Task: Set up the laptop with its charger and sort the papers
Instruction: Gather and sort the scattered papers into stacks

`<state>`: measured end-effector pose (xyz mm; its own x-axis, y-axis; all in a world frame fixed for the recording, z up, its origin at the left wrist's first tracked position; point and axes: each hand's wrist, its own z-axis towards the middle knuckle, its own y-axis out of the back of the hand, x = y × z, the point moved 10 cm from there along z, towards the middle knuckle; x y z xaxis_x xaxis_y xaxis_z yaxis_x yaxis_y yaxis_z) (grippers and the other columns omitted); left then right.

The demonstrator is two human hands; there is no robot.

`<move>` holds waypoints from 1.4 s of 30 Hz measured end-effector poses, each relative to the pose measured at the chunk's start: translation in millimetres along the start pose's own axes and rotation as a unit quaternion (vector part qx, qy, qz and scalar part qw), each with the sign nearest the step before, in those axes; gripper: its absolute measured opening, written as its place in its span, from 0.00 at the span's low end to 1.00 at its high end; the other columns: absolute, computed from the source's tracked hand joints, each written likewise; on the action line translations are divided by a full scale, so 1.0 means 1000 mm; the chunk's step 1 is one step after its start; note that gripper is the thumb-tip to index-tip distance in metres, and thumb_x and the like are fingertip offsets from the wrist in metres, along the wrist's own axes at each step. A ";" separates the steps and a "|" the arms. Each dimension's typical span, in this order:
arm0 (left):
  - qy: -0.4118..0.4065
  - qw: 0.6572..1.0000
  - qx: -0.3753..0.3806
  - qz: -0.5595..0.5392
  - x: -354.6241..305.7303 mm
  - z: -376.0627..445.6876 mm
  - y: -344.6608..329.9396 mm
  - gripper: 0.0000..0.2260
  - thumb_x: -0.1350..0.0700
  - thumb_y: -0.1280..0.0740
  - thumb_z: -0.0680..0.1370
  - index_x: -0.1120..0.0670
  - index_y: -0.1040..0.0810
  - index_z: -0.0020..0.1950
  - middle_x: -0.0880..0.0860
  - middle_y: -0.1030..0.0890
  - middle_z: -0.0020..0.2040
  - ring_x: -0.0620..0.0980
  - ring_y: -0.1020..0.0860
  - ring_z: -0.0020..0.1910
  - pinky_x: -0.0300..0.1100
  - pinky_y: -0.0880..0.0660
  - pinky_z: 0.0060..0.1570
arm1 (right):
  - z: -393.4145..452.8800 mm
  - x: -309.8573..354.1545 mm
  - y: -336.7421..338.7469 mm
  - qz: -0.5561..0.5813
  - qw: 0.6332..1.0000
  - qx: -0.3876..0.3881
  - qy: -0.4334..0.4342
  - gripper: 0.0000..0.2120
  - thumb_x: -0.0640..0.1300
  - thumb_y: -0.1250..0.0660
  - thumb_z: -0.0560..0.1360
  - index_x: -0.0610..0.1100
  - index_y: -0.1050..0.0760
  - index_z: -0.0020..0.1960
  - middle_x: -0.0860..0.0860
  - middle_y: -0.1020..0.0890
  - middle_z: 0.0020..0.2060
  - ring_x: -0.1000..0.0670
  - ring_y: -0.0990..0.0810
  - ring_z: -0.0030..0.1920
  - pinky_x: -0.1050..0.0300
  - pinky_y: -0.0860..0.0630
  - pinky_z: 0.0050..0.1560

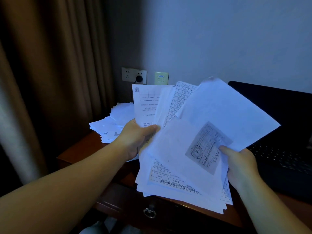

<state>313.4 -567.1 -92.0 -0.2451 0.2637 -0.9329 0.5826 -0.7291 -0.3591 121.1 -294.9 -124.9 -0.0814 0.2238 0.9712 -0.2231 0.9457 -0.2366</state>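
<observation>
Both pinching a fanned sheaf of white printed papers [194, 141], left hand [136, 137] and right hand [239, 166], loosely enough to spill sheets off the front edge of the dark reddish wooden desk [81, 149].

A fan of papers [194, 141] held above the bench [79, 152] blocks its middle; an open laptop [283, 132] fills the right side, loose sheets [114, 122] crowd the back-left corner, bare wood shows along the left edge.

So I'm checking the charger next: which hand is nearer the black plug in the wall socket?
Left. The left hand grips fanned white papers just below and right of the black plug; the right hand pinches the sheets far to its right, beside the black laptop.
</observation>
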 end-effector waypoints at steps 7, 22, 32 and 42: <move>0.007 0.999 -0.036 -0.022 0.002 0.003 0.011 0.12 0.66 0.32 0.80 0.54 0.18 0.61 0.54 0.12 0.53 0.54 0.13 0.49 0.46 0.16 0.39 | 0.005 -0.002 0.015 0.038 0.997 -0.069 -0.010 0.10 0.29 0.30 0.75 0.43 0.19 0.49 0.47 0.15 0.45 0.47 0.15 0.38 0.54 0.19 0.35; 0.001 1.000 -0.022 -0.016 -0.002 -0.003 0.002 0.12 0.64 0.28 0.78 0.57 0.17 0.61 0.56 0.12 0.53 0.56 0.13 0.50 0.50 0.16 0.44 | -0.003 0.005 -0.007 0.019 0.999 -0.035 -0.020 0.15 0.28 0.32 0.75 0.36 0.21 0.61 0.39 0.16 0.55 0.38 0.16 0.53 0.43 0.19 0.55; 0.023 0.999 -0.034 -0.019 -0.003 -0.001 0.015 0.12 0.62 0.31 0.81 0.58 0.19 0.65 0.57 0.13 0.54 0.56 0.13 0.52 0.51 0.16 0.48 | 0.004 0.007 0.004 0.042 0.997 -0.056 -0.029 0.13 0.29 0.33 0.78 0.40 0.22 0.59 0.48 0.18 0.47 0.52 0.17 0.42 0.57 0.19 0.42; 0.038 0.998 -0.037 0.021 -0.010 0.000 0.026 0.09 0.58 0.33 0.83 0.57 0.19 0.61 0.57 0.13 0.53 0.56 0.13 0.52 0.50 0.16 0.46 | 0.001 0.006 -0.005 0.000 0.998 -0.054 0.027 0.21 0.25 0.36 0.76 0.43 0.23 0.64 0.44 0.16 0.55 0.41 0.16 0.55 0.44 0.19 0.55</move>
<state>331.2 -588.5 -91.7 -0.1608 0.2828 -0.9456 0.6473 -0.6930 -0.3174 120.8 -298.6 -117.8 -0.0287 0.2336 0.9719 -0.1173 0.9648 -0.2354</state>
